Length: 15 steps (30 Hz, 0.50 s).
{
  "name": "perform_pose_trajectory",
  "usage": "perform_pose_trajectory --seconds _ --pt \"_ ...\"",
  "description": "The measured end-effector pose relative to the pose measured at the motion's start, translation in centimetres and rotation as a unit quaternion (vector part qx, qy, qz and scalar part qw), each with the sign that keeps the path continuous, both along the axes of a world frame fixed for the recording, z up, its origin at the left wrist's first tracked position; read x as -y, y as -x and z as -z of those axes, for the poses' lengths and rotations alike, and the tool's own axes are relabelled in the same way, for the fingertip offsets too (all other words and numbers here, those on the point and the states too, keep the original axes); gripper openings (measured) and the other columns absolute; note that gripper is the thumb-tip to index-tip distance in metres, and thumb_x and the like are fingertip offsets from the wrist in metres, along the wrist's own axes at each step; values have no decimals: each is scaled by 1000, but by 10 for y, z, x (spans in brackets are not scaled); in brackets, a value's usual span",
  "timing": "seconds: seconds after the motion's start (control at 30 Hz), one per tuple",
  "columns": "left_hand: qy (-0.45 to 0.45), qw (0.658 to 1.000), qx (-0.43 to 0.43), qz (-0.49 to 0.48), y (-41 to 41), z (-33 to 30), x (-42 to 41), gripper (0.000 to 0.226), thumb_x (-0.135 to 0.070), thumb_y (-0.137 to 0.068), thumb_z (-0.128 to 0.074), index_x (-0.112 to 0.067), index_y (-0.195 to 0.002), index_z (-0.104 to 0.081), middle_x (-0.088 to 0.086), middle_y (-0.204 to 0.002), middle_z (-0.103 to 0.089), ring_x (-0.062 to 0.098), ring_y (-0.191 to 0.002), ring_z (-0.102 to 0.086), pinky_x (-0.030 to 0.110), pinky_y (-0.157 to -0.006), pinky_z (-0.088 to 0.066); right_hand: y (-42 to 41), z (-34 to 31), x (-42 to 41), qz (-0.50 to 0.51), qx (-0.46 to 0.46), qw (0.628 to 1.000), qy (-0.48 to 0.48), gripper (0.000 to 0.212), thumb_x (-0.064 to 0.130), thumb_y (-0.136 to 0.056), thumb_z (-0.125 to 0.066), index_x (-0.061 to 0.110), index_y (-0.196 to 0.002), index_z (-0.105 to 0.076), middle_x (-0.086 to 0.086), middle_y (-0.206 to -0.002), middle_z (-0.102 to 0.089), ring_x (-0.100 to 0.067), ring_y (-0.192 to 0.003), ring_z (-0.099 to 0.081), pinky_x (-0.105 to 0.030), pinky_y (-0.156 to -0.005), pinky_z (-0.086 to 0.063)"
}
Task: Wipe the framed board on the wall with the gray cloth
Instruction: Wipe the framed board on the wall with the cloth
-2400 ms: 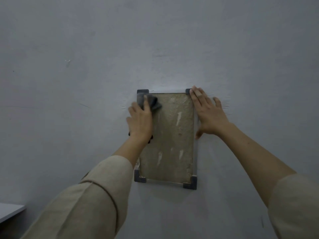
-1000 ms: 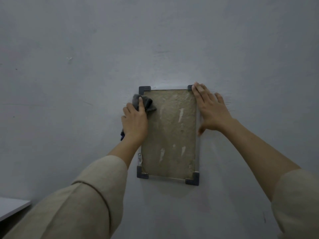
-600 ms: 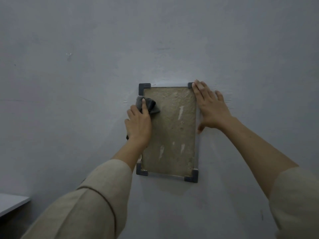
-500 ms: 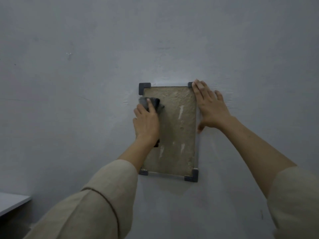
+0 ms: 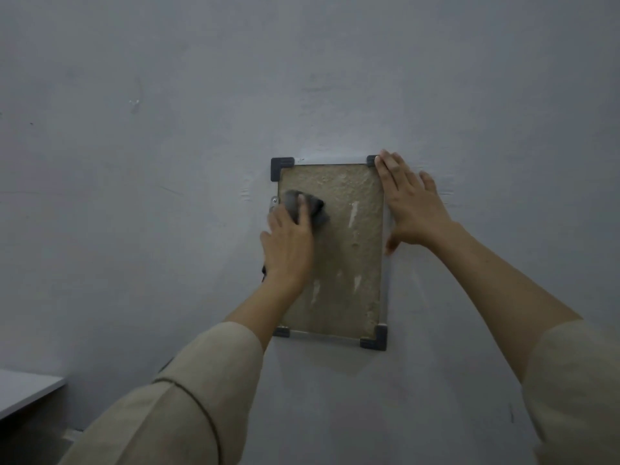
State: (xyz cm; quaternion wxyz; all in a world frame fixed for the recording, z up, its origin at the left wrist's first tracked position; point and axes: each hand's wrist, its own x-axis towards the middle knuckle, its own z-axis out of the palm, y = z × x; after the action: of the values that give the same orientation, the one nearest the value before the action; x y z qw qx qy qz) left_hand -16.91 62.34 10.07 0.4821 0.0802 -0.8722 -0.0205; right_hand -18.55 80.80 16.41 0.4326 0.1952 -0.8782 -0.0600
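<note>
Nearest the camera, two beige sleeves reach forward and up. The left hand [image 5: 288, 241] lies flat, fingers pointing up and pressed together, pinning a crumpled gray cloth [image 5: 307, 209] under its fingertips; it presses on the cloth rather than closing around it. The cloth sits on the upper left part of the rectangular tan board with a thin silver frame and dark gray corner caps [image 5: 349, 263]. To the right of that hand, across the board's width, the right hand [image 5: 411, 204] is spread open and empty, palm flat over the frame's upper right edge, thumb pointing down. The board bears pale streaks below and right of the cloth. Behind it is a plain gray-white wall [image 5: 167, 162]. Far below the left hand, a white table [image 5: 23, 392] corner shows.
</note>
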Motion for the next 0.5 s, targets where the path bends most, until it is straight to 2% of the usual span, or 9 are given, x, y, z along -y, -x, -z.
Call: perform_pose_trajectory --seconds 0.07,0.13,0.2,0.3,0.37,0.43,0.5 --pt "111 994 -7 20 1 16 -8 62 -10 -98 -34 -17 -150 -2 25 -136 -31 39 -122 -36 43 -88 -42 0 0 0 -1 1 1000 1 153 43 -42 -91 9 -146 15 -2 -156 17 -19 -143 14 -52 -115 -9" --pt "170 985 -2 18 1 20 -2 63 -10 -98 -33 -18 -150 0 23 -133 -34 36 -115 -40 41 -85 -42 0 0 -1 -2 0 1000 2 153 43 -41 -91 9 -146 15 -2 -156 17 -19 -143 13 -53 -115 -9" --pt "166 986 1 -13 0 12 15 64 -10 -98 -35 -20 -150 0 22 -131 -34 37 -113 -41 42 -83 -43 0 0 -1 -4 -1 1000 1 152 43 -42 -91 9 -147 14 -2 -156 16 -19 -143 12 -53 -115 -9" --pt "74 994 15 -74 -5 -2 34 64 -8 -97 -37 -19 -151 -3 23 -130 -35 38 -114 -39 46 -83 -43 -1 0 -1 -8 -1 1000 3 151 41 -42 -91 8 -147 12 -2 -157 14 -19 -144 10 -53 -114 -10" --pt "24 997 24 -73 -5 -5 30 65 -7 -96 -38 -17 -151 -5 25 -131 -33 40 -116 -37 47 -85 -42 -1 0 0 -8 2 1000 4 152 41 -41 -91 8 -147 12 -3 -157 14 -19 -144 11 -53 -114 -10" --pt "30 998 18 -49 -6 -2 16 62 -6 -96 -36 -15 -150 -6 26 -134 -32 40 -117 -37 47 -86 -42 0 0 0 -7 4 1000 5 152 40 -42 -92 8 -147 13 -3 -157 15 -19 -143 11 -53 -114 -9" --pt "92 996 8 -17 -5 11 3 62 -6 -96 -33 -15 -150 -5 26 -134 -34 38 -116 -39 44 -85 -43 0 0 0 -6 6 1000 6 152 40 -42 -91 9 -147 14 -2 -156 16 -19 -143 12 -53 -114 -9"
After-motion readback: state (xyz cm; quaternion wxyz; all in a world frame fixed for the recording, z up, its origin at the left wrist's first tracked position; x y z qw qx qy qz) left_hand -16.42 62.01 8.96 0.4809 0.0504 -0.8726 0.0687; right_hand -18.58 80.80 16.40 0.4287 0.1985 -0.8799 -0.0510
